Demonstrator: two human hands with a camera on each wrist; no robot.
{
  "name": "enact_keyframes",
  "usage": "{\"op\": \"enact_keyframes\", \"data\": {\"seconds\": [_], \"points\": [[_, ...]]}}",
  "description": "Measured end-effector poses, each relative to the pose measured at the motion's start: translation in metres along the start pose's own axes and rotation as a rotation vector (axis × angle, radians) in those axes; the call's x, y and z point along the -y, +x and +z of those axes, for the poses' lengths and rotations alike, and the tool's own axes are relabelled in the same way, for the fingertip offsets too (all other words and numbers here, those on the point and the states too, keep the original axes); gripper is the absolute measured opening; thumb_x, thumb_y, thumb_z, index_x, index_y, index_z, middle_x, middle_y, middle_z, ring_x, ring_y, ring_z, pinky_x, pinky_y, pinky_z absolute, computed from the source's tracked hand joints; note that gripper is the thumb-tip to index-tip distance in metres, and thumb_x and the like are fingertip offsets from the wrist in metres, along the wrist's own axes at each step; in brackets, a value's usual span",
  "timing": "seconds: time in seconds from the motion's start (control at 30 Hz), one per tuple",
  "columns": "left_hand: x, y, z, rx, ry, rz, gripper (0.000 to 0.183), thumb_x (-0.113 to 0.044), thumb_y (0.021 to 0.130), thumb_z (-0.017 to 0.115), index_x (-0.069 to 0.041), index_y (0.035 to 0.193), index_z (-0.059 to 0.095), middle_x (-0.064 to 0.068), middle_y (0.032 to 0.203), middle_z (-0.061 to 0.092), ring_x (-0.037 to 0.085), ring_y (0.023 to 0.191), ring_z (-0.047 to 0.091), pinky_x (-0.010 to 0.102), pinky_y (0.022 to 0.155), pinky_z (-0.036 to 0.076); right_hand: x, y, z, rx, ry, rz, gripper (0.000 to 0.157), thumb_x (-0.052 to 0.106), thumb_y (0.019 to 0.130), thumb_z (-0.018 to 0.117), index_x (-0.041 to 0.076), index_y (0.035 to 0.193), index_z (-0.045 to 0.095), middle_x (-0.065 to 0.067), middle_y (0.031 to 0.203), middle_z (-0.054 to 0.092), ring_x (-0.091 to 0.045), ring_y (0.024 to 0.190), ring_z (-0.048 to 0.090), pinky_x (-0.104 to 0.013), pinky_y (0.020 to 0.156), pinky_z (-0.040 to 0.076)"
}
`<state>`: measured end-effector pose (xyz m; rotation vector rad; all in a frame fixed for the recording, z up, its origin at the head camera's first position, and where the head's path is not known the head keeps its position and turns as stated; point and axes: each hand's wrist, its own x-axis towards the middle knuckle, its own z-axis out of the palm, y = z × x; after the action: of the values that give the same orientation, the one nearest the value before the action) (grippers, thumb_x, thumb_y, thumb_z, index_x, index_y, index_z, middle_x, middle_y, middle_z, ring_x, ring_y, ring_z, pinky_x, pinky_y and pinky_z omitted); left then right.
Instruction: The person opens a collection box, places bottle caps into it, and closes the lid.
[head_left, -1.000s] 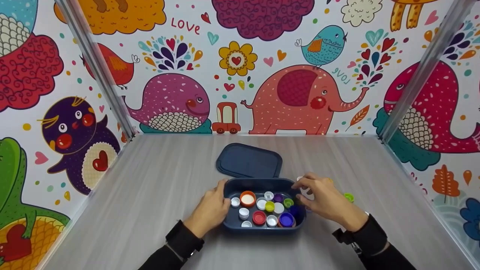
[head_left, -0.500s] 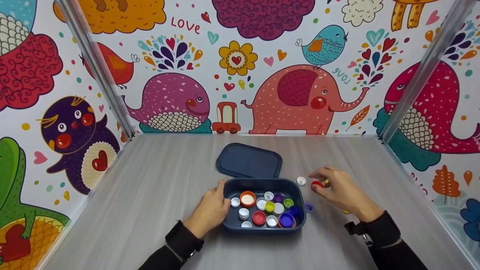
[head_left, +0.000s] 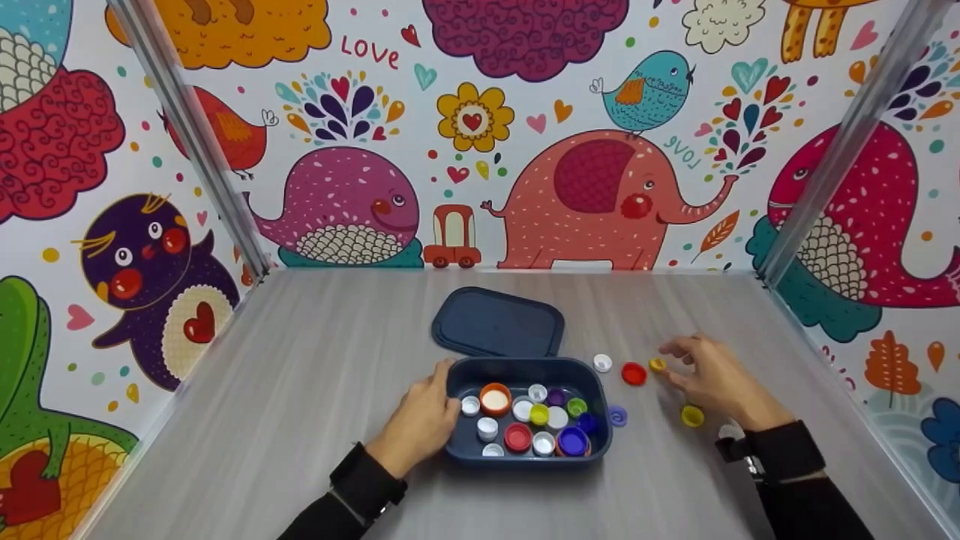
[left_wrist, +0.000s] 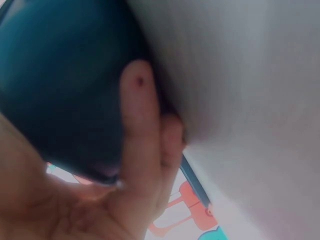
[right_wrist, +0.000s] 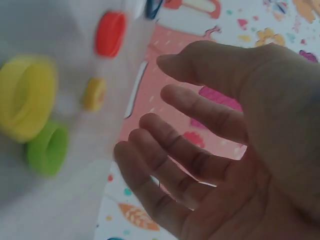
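A dark blue box (head_left: pixel 525 456) holds several bottle caps in white, red, yellow, purple, green and blue. At its left end my left hand (head_left: pixel 421 415) grips the wall; in the left wrist view its fingers (left_wrist: pixel 142 130) lie along the outside of the box (left_wrist: pixel 65 85). My right hand (head_left: pixel 724 382) hovers to the right of the box with fingers spread and nothing held. Close to its fingertips is a small yellow cap (head_left: pixel 657 365), beside a red cap (head_left: pixel 634 373). The right wrist view shows the loosely bent fingers (right_wrist: pixel 165 145) apart from the small yellow cap (right_wrist: pixel 94 94).
A dark blue lid (head_left: pixel 499 322) lies behind the box. Around the right hand are a white cap (head_left: pixel 602 363), a light purple cap (head_left: pixel 617 415), a larger yellow cap (head_left: pixel 692 416) and a green cap (right_wrist: pixel 47 149). Printed panels (head_left: pixel 345 202) border the table.
My right hand has moved from the box's right end, past the red cap, to the small yellow cap. A blue cap, blurred earlier, rests in the box. The left hand stays put.
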<state>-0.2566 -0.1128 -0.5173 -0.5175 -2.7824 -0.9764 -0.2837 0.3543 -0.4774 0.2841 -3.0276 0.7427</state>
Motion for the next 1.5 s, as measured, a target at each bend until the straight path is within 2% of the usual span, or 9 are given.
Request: {"op": "enact_keyframes", "data": {"seconds": [0.17, 0.37, 0.5, 0.6, 0.77, 1.1, 1.33, 1.5], "points": [[0.000, 0.000, 0.001, 0.009, 0.000, -0.025, 0.058, -0.005, 0.106, 0.065, 0.005, 0.162, 0.052, 0.033, 0.146, 0.075, 0.044, 0.126, 0.078, 0.062, 0.103, 0.065, -0.018, -0.005, -0.004, 0.082, -0.005, 0.089, 0.040, 0.017, 0.105, 0.086, -0.003, 0.139, 0.077, -0.030, 0.135, 0.072, -0.044, 0.120, 0.070, -0.065, 0.108, 0.065], [0.001, 0.000, 0.003, 0.010, 0.004, -0.029, 0.058, -0.005, 0.107, 0.064, 0.006, 0.162, 0.052, 0.034, 0.146, 0.075, 0.044, 0.127, 0.078, 0.062, 0.104, 0.065, -0.025, -0.006, -0.006, 0.144, -0.029, 0.141, 0.043, 0.020, 0.101, 0.092, -0.003, 0.134, 0.079, -0.028, 0.125, 0.075, -0.035, 0.105, 0.069, -0.053, 0.096, 0.070], [0.001, 0.000, 0.003, 0.001, 0.006, -0.018, 0.056, -0.004, 0.107, 0.064, 0.004, 0.161, 0.053, 0.033, 0.144, 0.076, 0.043, 0.125, 0.079, 0.061, 0.103, 0.066, -0.025, -0.006, -0.006, 0.144, -0.019, 0.126, 0.034, 0.015, 0.098, 0.093, -0.002, 0.124, 0.082, -0.024, 0.116, 0.076, -0.030, 0.096, 0.068, -0.044, 0.083, 0.069], [0.000, 0.000, 0.002, -0.006, 0.001, -0.007, 0.055, -0.003, 0.107, 0.065, 0.004, 0.160, 0.053, 0.033, 0.145, 0.076, 0.044, 0.126, 0.079, 0.062, 0.104, 0.065, -0.026, -0.007, -0.005, 0.118, -0.013, 0.090, 0.023, 0.009, 0.095, 0.093, 0.000, 0.114, 0.084, -0.020, 0.108, 0.077, -0.028, 0.090, 0.066, -0.038, 0.074, 0.065], [-0.001, 0.000, 0.001, -0.003, -0.003, -0.008, 0.056, -0.004, 0.106, 0.065, 0.004, 0.161, 0.053, 0.033, 0.144, 0.076, 0.044, 0.125, 0.079, 0.062, 0.103, 0.065, -0.027, -0.007, -0.002, 0.093, -0.014, 0.065, 0.012, 0.005, 0.094, 0.091, 0.003, 0.104, 0.084, -0.013, 0.099, 0.078, -0.024, 0.085, 0.065, -0.032, 0.068, 0.059], [0.000, 0.001, 0.001, -0.015, 0.008, 0.021, 0.058, -0.002, 0.104, 0.065, 0.009, 0.160, 0.053, 0.034, 0.139, 0.078, 0.039, 0.119, 0.081, 0.058, 0.098, 0.067, -0.021, -0.005, -0.001, 0.112, 0.017, 0.098, 0.013, 0.008, 0.096, 0.089, 0.003, 0.108, 0.086, -0.009, 0.099, 0.079, -0.022, 0.083, 0.067, -0.034, 0.074, 0.065], [0.000, 0.001, 0.001, -0.018, 0.002, 0.003, 0.058, -0.003, 0.105, 0.066, 0.006, 0.161, 0.053, 0.033, 0.137, 0.078, 0.041, 0.119, 0.081, 0.060, 0.099, 0.067, -0.011, -0.002, 0.001, 0.092, -0.003, 0.103, 0.020, 0.012, 0.101, 0.088, 0.000, 0.118, 0.086, -0.014, 0.110, 0.081, -0.028, 0.098, 0.069, -0.052, 0.094, 0.070], [0.000, 0.001, 0.000, -0.017, 0.000, -0.002, 0.058, -0.003, 0.105, 0.066, 0.005, 0.161, 0.053, 0.034, 0.139, 0.078, 0.044, 0.121, 0.080, 0.061, 0.101, 0.066, 0.002, 0.000, 0.004, 0.043, -0.022, 0.046, 0.025, 0.009, 0.099, 0.091, -0.001, 0.121, 0.087, -0.018, 0.115, 0.084, -0.030, 0.101, 0.072, -0.057, 0.099, 0.070]]}}
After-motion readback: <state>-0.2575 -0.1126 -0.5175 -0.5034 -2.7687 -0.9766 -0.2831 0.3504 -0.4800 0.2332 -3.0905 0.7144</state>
